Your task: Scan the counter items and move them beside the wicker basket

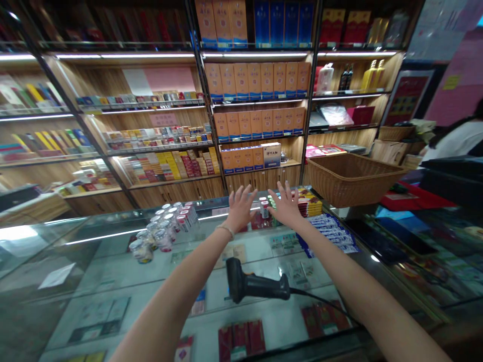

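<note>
Both arms reach out over a glass display counter (151, 286). My left hand (240, 207) is open with its fingers spread and holds nothing. Just right of it stands a small white-capped bottle (264, 208). My right hand (286, 206) is open too, fingers apart, beside some green-and-white containers it partly hides. Yellow packets (311, 207) lie right of that hand, and blue-and-white packets (332, 232) are fanned out beyond the right forearm. Several lidded jars and bottles (162, 229) stand grouped left of my left hand. A black handheld scanner (260, 286) lies between the forearms.
A wicker basket (350, 178) stands at the right back of the counter, with dark flat devices (375, 241) in front of it. Shelves of boxes (260, 80) line the wall behind. A person in white (455, 141) is at the far right. The scanner's cable runs under the right forearm.
</note>
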